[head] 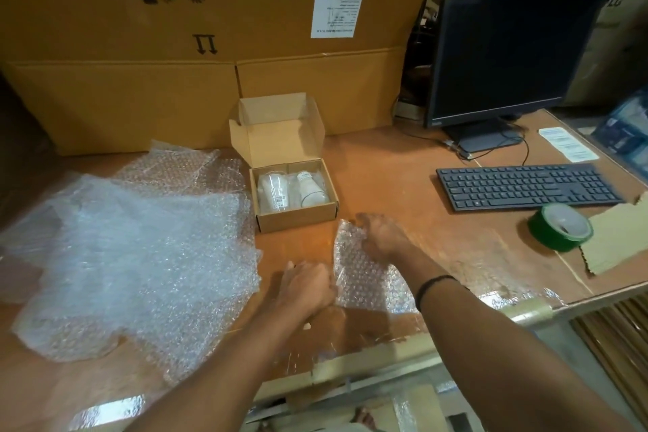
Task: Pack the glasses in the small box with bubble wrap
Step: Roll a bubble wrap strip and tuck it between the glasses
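Large cardboard cartons (217, 46) form the backdrop along the far edge of the brown bench (385, 165). A dark monitor (505, 53) stands at the right rear, with a black keyboard (526, 186) lying in front of it. A loose heap of bubble wrap (140, 256) covers the left part of the bench. At centre sits the small box (294, 196), its lid raised towards the cartons; two glasses (273, 191) lie side by side inside it, on their sides. A smaller bubble wrap sheet (364, 277) lies flat just in front of the box. The left hand (308, 286) has its grip closed on the sheet's near left edge. The right hand (380, 238) rests on the sheet's far part with fingers curled; whether its grip pinches the sheet cannot be told. A green tape roll (561, 226) rests near the keyboard, touching a torn cardboard piece (617, 238).
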A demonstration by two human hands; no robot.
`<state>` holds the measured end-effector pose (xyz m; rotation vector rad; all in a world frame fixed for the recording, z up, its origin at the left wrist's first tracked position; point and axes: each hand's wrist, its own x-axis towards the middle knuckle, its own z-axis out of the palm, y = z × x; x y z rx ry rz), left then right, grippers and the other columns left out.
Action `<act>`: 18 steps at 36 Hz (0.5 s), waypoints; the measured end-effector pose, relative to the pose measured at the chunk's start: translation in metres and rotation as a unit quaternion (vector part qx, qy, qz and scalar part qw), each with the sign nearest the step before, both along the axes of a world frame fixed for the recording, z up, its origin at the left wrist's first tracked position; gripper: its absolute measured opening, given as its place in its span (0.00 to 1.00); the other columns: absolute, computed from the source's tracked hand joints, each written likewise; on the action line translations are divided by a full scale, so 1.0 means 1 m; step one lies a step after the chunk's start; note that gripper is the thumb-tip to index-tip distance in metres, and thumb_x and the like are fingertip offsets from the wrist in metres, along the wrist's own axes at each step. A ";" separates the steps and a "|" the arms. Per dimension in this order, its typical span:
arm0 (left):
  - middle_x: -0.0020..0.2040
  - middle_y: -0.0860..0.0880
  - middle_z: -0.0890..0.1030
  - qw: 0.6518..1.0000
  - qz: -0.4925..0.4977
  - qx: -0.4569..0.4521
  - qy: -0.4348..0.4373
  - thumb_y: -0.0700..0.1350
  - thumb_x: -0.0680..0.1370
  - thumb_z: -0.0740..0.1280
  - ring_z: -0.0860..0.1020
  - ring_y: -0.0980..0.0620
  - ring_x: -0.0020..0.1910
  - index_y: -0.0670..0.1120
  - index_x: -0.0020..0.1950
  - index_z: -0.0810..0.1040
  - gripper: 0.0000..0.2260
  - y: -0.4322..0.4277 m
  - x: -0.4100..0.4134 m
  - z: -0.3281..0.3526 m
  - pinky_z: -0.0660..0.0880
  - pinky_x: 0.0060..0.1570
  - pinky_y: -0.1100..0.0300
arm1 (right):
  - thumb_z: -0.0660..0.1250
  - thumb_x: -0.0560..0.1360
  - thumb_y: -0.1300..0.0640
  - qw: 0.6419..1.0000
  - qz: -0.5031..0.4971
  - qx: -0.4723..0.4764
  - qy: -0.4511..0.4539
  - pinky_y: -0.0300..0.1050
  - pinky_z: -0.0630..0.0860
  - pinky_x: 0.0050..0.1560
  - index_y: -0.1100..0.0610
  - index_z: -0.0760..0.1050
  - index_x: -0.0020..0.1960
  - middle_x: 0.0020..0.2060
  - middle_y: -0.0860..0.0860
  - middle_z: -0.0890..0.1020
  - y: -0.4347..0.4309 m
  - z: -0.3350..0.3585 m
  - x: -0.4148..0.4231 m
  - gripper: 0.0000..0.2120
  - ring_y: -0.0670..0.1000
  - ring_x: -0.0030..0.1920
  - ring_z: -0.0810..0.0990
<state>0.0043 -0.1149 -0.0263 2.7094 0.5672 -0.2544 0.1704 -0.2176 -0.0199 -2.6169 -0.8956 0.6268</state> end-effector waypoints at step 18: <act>0.42 0.49 0.80 0.874 0.234 -0.381 -0.190 0.42 0.78 0.68 0.75 0.56 0.35 0.44 0.48 0.76 0.03 0.073 -0.004 0.028 0.69 0.37 0.59 | 0.72 0.73 0.63 0.939 -0.115 0.211 0.246 0.44 0.78 0.40 0.60 0.71 0.45 0.40 0.54 0.76 -0.013 0.018 0.000 0.10 0.50 0.39 0.76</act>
